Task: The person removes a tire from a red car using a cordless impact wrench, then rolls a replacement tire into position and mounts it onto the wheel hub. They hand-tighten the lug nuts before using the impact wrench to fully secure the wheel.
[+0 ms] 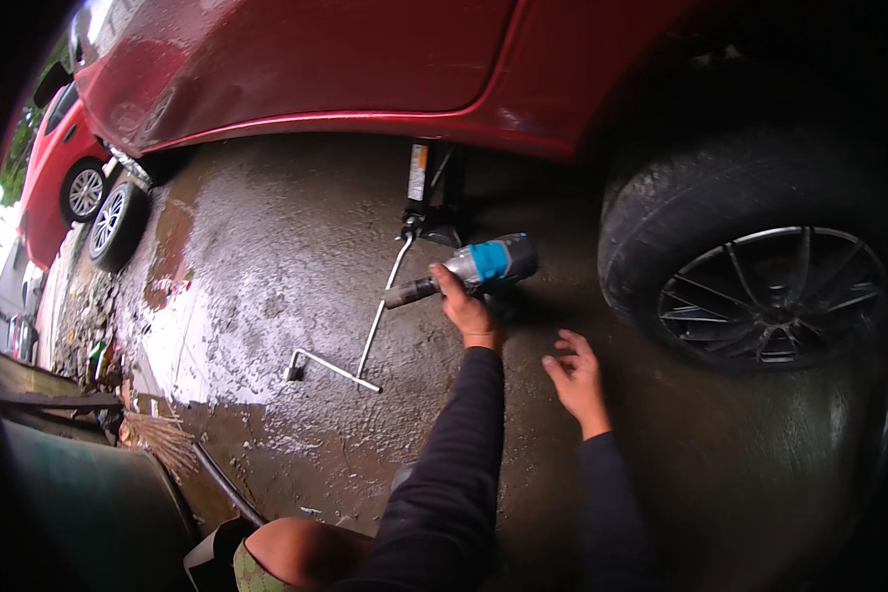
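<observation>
My left hand (pixel 469 314) is closed around a blue and silver cordless impact wrench (pixel 491 262). A dark socket on its nose points left, and the tool is above the wet floor. My right hand (pixel 579 383) is to the right of the tool with its fingers apart, and nothing is in it. Nearest to that hand on the right is a car wheel (pixel 735 261) with a black tire and a dark multi-spoke rim. Beyond the impact wrench, a black jack (pixel 419 192) stands under the sill of a red car (pixel 365 69).
From the jack a bent metal crank rod (pixel 373 335) reaches toward me. A bent lug wrench (pixel 326 365) lies against its near end. At the far left a loose wheel (pixel 116 225) stands near another red car (pixel 54 183). A broom (pixel 158 439) lies at lower left.
</observation>
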Demonstrator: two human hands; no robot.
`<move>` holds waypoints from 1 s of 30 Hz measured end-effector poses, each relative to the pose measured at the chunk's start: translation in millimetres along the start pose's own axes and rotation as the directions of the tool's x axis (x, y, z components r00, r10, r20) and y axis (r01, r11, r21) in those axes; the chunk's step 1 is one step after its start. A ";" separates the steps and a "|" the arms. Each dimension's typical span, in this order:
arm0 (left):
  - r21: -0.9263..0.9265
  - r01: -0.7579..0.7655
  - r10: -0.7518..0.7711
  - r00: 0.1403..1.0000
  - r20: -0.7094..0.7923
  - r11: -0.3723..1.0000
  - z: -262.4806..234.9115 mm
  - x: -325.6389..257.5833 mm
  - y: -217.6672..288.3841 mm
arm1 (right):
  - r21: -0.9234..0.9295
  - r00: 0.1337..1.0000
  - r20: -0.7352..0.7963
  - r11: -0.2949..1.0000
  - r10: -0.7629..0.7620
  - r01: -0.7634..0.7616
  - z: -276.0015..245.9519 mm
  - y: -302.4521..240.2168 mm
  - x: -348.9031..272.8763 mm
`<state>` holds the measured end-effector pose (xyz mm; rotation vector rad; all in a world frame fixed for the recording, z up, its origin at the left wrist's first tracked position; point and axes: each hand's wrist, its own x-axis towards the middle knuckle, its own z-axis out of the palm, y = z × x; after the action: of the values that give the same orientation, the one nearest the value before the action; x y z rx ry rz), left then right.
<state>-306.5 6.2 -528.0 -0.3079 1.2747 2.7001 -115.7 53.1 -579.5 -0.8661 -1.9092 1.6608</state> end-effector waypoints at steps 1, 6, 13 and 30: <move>-0.014 0.036 -0.035 0.999 0.009 0.999 2.0 3.1 2.8 | 0.043 1.000 -0.003 0.999 -0.003 0.003 7.8 0.9 1.8; -0.126 0.091 -0.094 0.995 -0.015 0.988 10.6 -1.9 31.7 | -0.087 0.994 -0.051 0.992 -0.097 0.092 33.6 -23.0 3.3; -0.077 0.465 -0.426 0.857 0.291 0.882 29.2 -65.2 75.9 | -0.074 0.936 0.095 0.935 -0.339 0.346 1.0 -96.5 3.1; 0.385 0.055 -0.370 0.424 0.827 0.921 138.7 -321.3 103.2 | -0.546 0.825 -0.299 0.795 -0.480 0.264 -176.0 -153.4 -142.9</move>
<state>-34.2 36.1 -287.0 0.8541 1.1028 1.8266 82.8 61.6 -391.2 -0.8543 -2.0277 0.6798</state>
